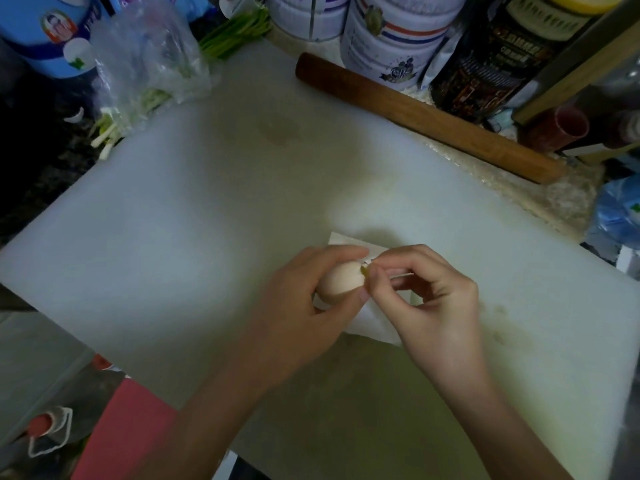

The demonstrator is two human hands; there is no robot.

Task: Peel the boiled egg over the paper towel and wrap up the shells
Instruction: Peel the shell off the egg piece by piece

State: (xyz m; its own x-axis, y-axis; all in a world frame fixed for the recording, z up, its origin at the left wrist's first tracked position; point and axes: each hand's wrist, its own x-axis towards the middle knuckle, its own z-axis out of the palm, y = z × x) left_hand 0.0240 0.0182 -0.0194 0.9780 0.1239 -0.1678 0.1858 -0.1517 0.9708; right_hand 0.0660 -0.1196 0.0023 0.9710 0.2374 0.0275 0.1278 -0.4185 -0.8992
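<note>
Left hand (pixel 304 299): closed around a boiled egg (pixel 341 278), thumb below and fingers curled over the top, holding it just above the paper towel (pixel 374 323). Egg: pale tan shell, largely intact, with a cracked patch at its right end where the two hands met. Right hand (pixel 429 299): thumb and forefinger pinched together at that cracked end, apparently on a small bit of shell; remaining fingers loosely curled. Paper towel: white, folded, lying flat on the cutting board (pixel 207 220) beneath both hands, one corner showing beyond the fingers and another edge showing below the wrists.

Surroundings, left to right. Red object (pixel 128 431): at the lower left, beside the board's near edge; kind could not be told. Blue container (pixel 45 32): at the far left, upright. Clear plastic bag (pixel 149 53): crumpled, lying over green onions (pixel 235 32) whose white ends pointed toward the board's far left corner. Cutting board: large, white, faintly stained, covering most of the worktop. Wooden rolling pin (pixel 429 116): lying diagonally along the board's far right edge. White tubs (pixel 391 39): standing behind the rolling pin, with red and blue bands. Dark jar with yellow lid (pixel 512 53): just right of the tubs. Blue plastic bag (pixel 616 216): at the right edge, off the board.
</note>
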